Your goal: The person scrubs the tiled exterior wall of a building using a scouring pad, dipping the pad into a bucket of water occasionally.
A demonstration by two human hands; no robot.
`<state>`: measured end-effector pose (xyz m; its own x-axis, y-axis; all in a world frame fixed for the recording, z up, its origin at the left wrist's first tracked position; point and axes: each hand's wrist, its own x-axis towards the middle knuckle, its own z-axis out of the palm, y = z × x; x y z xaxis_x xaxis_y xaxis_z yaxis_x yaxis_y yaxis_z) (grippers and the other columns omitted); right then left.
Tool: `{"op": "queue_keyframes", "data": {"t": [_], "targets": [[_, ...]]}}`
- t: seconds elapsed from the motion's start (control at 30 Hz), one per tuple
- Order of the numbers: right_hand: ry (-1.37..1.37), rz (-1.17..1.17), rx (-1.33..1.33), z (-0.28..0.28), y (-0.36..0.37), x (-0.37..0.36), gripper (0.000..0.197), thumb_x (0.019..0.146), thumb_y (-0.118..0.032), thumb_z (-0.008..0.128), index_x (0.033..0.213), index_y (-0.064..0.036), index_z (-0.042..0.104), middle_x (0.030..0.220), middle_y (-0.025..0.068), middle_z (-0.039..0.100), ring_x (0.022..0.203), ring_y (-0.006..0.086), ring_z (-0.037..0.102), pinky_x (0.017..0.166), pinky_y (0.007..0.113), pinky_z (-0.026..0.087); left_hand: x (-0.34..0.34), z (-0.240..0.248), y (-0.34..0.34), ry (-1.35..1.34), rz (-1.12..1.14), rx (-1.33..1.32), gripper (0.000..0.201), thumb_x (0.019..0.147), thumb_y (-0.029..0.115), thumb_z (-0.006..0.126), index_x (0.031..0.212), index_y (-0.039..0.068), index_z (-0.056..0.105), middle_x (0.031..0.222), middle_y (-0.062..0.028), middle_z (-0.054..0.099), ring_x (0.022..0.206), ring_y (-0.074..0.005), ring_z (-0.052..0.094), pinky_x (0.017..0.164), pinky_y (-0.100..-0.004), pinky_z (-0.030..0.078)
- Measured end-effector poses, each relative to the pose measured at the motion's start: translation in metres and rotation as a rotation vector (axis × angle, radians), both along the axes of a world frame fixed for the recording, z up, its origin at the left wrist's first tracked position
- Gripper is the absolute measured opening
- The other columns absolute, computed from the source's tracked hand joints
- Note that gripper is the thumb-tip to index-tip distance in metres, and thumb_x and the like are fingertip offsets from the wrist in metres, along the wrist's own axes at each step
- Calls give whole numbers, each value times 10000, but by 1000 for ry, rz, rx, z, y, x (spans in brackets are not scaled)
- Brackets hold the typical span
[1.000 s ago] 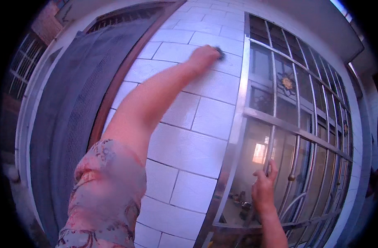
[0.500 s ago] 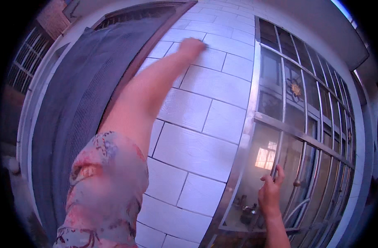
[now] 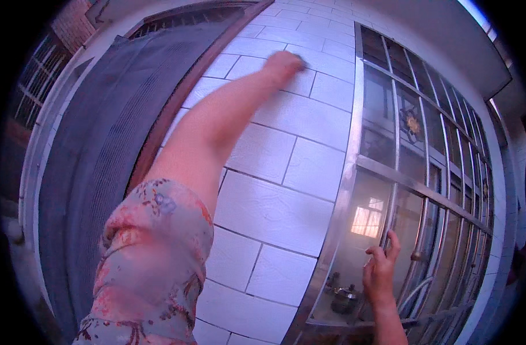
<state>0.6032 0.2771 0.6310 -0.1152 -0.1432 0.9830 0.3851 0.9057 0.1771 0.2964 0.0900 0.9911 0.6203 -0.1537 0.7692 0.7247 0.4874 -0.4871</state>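
High on the white tiled wall, my left hand is closed against the tiles with the arm stretched out. A small dark thing shows at its fingertips; the hand hides most of it, so its kind cannot be made out. Lower down on the right, my right hand is at a metal window bar, with bent fingers around it, the index finger pointing up. The hand and wrist cover the lower part of that bar.
A metal-framed window grille fills the right side, with a gold flower ornament. Behind the glass stands a shiny pot. At left, a dark curtain hangs in a doorway with a brown frame.
My left hand has slid a little to the right along the tiles, with the small dark thing. My right hand has stayed at the bar.
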Motion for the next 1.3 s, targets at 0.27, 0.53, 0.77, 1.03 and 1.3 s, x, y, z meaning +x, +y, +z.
{"op": "queue_keyframes", "data": {"t": [0.27,0.53,0.77,1.03,1.3], "targets": [[46,-121,63,2,5,-4,297,635,143,452,885,6,539,1303,258,269,1162,417,381,916,400,387,18,-14,3,-91,62,-95,181,643,5,557,800,80,606,853,-117,621,879,-327,568,779,-403,454],[57,-123,149,3,-2,-4,308,638,155,435,886,-1,529,1295,232,286,1110,389,456,878,389,409,-18,-15,-25,-214,177,63,132,726,55,533,802,93,634,867,-121,630,875,-305,588,764,-409,470],[33,-90,26,-2,4,3,313,631,146,475,900,1,542,1310,247,250,1211,427,335,949,425,371,41,-23,36,223,-22,-30,123,674,6,532,762,61,598,846,-133,614,863,-331,573,782,-403,457],[20,-69,49,1,-3,-2,308,646,140,469,917,11,540,1317,249,244,1226,432,315,970,425,358,-11,-21,-29,-264,262,11,163,722,44,517,815,93,641,860,-140,632,849,-318,593,762,-409,467],[14,-41,0,-1,-5,1,306,646,160,453,901,10,531,1309,249,258,1215,419,333,959,407,358,18,-25,-5,-45,95,-30,153,701,17,516,806,66,615,855,-148,622,884,-339,573,785,-417,453]]}}
